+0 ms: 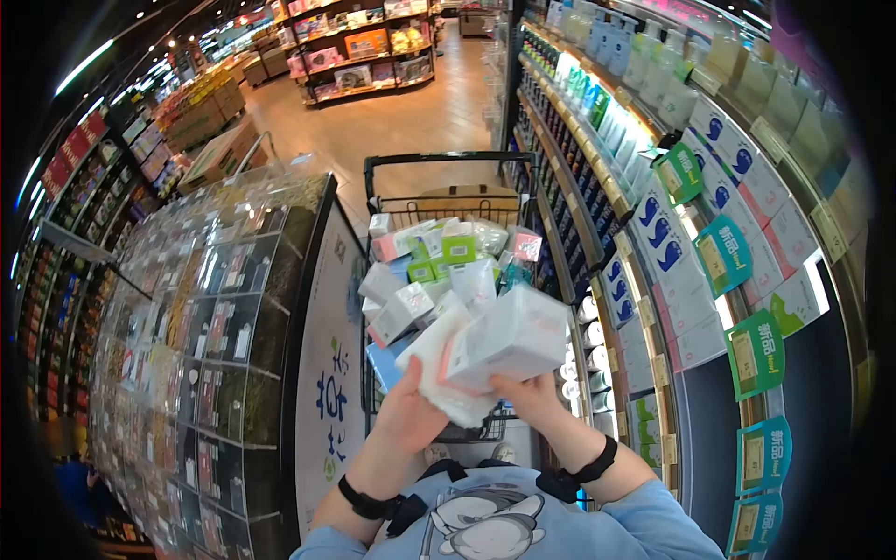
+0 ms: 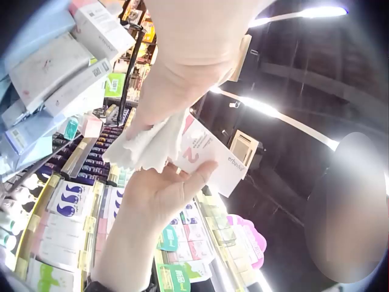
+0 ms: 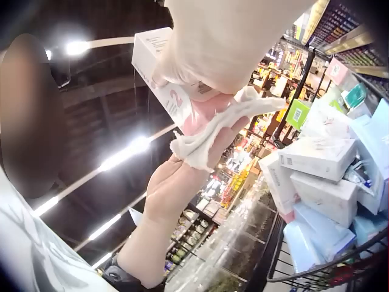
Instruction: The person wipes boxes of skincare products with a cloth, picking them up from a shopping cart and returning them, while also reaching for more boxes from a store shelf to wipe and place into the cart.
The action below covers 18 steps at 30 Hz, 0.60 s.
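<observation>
A white box with a pink end (image 1: 518, 331) is held up over the shopping cart, tilted. My right hand (image 1: 530, 399) grips it from below, thumb on the near face. A pink "2" shows on the box (image 2: 222, 161) in the left wrist view. My left hand (image 1: 411, 413) holds a white cloth (image 1: 439, 359) against the box's pink end. In the right wrist view the cloth (image 3: 209, 137) lies bunched between the left hand's fingers and the box. Part of the cloth is hidden behind the box.
The black cart (image 1: 448, 161) is heaped with white, green and blue boxes (image 1: 457, 247). Clear bulk-food bins (image 1: 215, 317) line the left side. Shelves of boxes and bottles with green price tags (image 1: 754, 355) run along the right. An aisle with a wooden floor (image 1: 355, 131) lies ahead.
</observation>
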Each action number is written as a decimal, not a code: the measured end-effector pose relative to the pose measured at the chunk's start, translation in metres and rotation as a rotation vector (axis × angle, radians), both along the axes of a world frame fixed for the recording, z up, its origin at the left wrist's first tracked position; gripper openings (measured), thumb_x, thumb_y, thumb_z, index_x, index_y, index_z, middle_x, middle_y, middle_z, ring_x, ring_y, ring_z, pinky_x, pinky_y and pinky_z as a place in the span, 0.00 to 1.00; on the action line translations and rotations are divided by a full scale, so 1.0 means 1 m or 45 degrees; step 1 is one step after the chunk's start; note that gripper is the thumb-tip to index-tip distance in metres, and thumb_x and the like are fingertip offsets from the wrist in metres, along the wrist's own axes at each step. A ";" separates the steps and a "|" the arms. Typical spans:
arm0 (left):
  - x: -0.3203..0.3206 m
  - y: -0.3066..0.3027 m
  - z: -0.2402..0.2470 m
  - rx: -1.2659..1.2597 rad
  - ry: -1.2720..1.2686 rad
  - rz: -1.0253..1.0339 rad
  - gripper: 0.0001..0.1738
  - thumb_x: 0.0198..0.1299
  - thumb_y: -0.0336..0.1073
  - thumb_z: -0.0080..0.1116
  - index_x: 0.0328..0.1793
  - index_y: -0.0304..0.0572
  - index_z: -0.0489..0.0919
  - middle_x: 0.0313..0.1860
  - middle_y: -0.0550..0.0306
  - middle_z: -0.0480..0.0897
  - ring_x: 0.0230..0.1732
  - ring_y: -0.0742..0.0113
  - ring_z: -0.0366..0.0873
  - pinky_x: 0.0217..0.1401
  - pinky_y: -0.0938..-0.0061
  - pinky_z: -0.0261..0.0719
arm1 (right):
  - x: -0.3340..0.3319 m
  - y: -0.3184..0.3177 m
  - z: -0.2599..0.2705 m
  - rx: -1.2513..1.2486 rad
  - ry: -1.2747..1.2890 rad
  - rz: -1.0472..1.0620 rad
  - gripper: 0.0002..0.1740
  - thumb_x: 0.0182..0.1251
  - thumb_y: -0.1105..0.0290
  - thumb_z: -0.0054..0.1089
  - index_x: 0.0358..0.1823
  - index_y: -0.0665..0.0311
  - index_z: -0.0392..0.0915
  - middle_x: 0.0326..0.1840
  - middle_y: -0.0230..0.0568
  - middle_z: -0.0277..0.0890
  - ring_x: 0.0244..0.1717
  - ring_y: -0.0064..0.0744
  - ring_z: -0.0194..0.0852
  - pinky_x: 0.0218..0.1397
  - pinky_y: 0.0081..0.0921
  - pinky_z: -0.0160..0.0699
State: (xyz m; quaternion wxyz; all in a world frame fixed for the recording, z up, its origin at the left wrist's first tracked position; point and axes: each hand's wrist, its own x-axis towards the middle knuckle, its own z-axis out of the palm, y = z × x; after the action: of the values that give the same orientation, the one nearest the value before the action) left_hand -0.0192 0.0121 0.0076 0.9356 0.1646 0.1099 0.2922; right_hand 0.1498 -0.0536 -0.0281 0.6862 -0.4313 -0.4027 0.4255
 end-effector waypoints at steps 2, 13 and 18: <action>-0.011 0.002 -0.010 -0.043 0.087 0.081 0.34 0.70 0.53 0.36 0.75 0.41 0.50 0.73 0.51 0.57 0.73 0.52 0.53 0.74 0.55 0.50 | -0.002 0.001 -0.005 -0.026 0.043 0.161 0.43 0.52 0.76 0.68 0.66 0.65 0.51 0.61 0.44 0.63 0.62 0.29 0.63 0.64 0.32 0.65; -0.025 -0.002 -0.011 0.632 0.580 0.385 0.36 0.70 0.56 0.32 0.74 0.39 0.51 0.72 0.53 0.60 0.72 0.58 0.57 0.72 0.59 0.54 | -0.014 0.014 0.001 -0.030 -0.658 0.111 0.41 0.52 0.66 0.71 0.65 0.66 0.57 0.54 0.45 0.65 0.54 0.36 0.65 0.59 0.32 0.63; -0.024 0.001 -0.011 0.996 0.571 0.424 0.37 0.70 0.57 0.32 0.74 0.36 0.50 0.71 0.51 0.60 0.70 0.59 0.58 0.72 0.62 0.54 | -0.017 0.013 0.018 -0.019 -0.440 0.209 0.41 0.54 0.66 0.70 0.66 0.65 0.54 0.56 0.44 0.63 0.58 0.36 0.64 0.60 0.33 0.64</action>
State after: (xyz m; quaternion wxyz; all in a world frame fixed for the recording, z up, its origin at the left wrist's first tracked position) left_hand -0.0436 0.0132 -0.0029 0.6972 0.5434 0.2158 0.4147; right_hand 0.1331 -0.0409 -0.0100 0.5667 -0.4687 -0.5451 0.4026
